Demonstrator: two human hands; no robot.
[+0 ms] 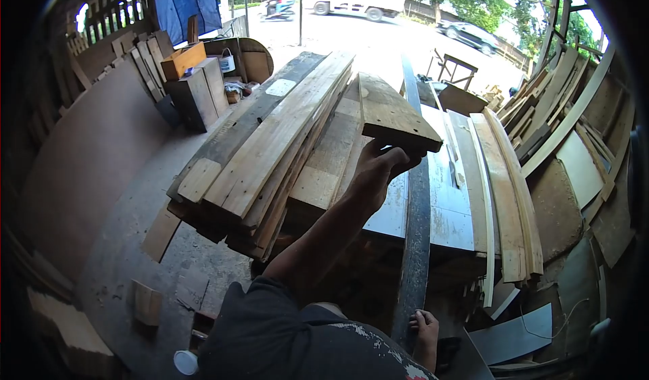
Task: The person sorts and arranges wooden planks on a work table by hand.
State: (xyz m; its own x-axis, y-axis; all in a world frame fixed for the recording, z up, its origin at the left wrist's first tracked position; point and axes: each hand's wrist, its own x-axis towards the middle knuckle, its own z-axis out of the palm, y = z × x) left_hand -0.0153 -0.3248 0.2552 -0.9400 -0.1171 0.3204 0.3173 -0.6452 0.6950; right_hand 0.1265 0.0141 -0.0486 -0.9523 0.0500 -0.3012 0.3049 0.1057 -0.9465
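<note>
My left hand [376, 170] reaches forward over the stacks, closed on the near end of a light wooden plank [393, 113]. Its far end points away toward the street. Low in the view, my right hand [425, 328] has its fingers curled at the right edge of a long dark plank [417, 245]. That dark plank runs from beside my body out across the work surface, passing under the held plank. Left of my raised arm lies a stack of long boards [284, 137], the top ones pale and rough.
A whitish panel [449, 224] and narrow boards [515, 245] lie right of the dark plank. Timber offcuts and sheets [554, 197] lean along the right side. A large brown panel [88, 170] stands at left. Wooden boxes [196, 96] stand behind it. A truck [351, 0] is on the street.
</note>
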